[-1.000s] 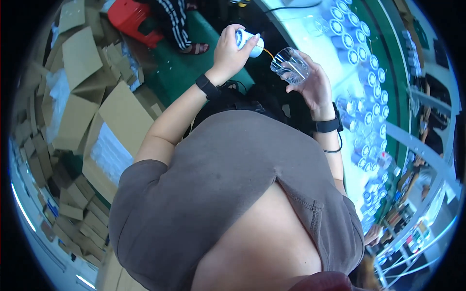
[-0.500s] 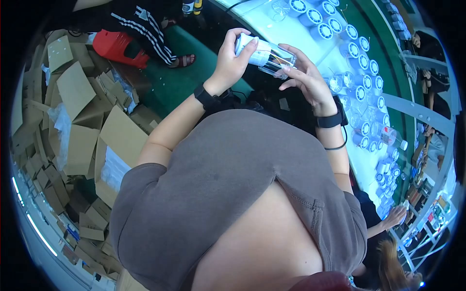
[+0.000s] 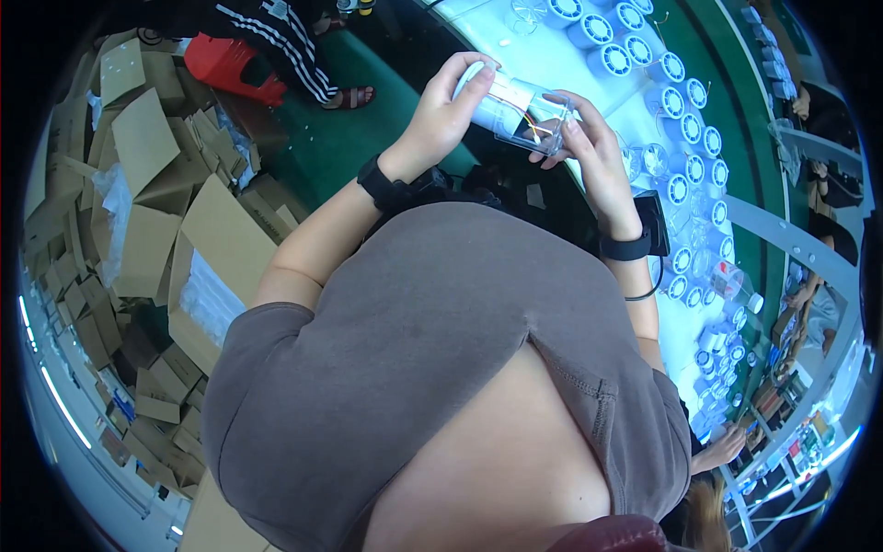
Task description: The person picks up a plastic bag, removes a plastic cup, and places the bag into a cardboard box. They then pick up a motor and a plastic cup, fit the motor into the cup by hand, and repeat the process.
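Note:
Between my two hands lies a tilted white cylindrical housing [image 3: 501, 106] with a clear plastic part [image 3: 544, 127] at its right end. My left hand [image 3: 451, 109] is wrapped round the white end, thumb on top. The fingers of my right hand [image 3: 589, 143] close on the clear end. Thin coloured wires [image 3: 531, 126] show inside or just at the clear part; exactly how they run I cannot make out. Both wrists wear black bands.
On the white table [image 3: 478, 23] to the right stand many white cylinders [image 3: 616, 60] with slotted round ends, beside clear cups and a plastic bottle [image 3: 733, 281]. Open cardboard boxes [image 3: 147, 147] pile up at left. A red stool [image 3: 230, 69] and another person's leg [image 3: 308, 55] are beyond.
The housing has shifted slightly right and down and turned a little, so the wires show more plainly. My right fingers have moved along the clear end, still holding it.

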A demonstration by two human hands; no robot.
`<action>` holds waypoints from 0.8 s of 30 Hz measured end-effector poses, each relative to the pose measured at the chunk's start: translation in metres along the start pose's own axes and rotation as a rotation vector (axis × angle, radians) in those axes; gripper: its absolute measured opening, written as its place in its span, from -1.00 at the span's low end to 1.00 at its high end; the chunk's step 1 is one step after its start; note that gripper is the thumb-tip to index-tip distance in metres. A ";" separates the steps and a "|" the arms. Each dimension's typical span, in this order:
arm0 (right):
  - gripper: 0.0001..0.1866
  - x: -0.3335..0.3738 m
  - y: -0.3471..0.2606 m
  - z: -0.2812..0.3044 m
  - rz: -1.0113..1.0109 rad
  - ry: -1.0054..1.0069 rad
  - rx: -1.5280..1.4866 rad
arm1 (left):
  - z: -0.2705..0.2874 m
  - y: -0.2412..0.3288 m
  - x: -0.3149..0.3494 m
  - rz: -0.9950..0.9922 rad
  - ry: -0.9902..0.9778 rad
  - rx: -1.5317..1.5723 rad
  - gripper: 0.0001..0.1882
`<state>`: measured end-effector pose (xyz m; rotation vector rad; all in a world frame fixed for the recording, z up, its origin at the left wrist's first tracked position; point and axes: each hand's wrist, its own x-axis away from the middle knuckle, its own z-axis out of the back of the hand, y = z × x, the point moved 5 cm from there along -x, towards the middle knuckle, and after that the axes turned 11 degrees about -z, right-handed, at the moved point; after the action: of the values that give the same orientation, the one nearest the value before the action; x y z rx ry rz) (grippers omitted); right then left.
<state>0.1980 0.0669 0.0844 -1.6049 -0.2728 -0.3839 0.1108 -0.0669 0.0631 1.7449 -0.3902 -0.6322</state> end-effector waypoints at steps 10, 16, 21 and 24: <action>-0.56 -0.007 0.004 -0.004 -0.034 0.083 -0.122 | -0.014 0.010 0.001 -0.107 0.031 -0.049 -0.66; -0.56 -0.005 -0.008 -0.012 0.004 0.111 -0.182 | -0.013 0.017 0.001 -0.192 0.038 -0.043 -0.65; -0.57 -0.001 -0.019 -0.019 0.048 0.078 -0.198 | -0.009 0.019 -0.001 -0.326 0.024 -0.110 -0.65; -0.58 0.001 -0.027 -0.020 0.115 0.129 -0.019 | -0.009 0.021 -0.001 -0.332 0.003 -0.073 -0.63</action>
<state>0.1868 0.0493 0.1102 -1.5990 -0.0785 -0.3998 0.1165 -0.0651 0.0846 1.7544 -0.0715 -0.8692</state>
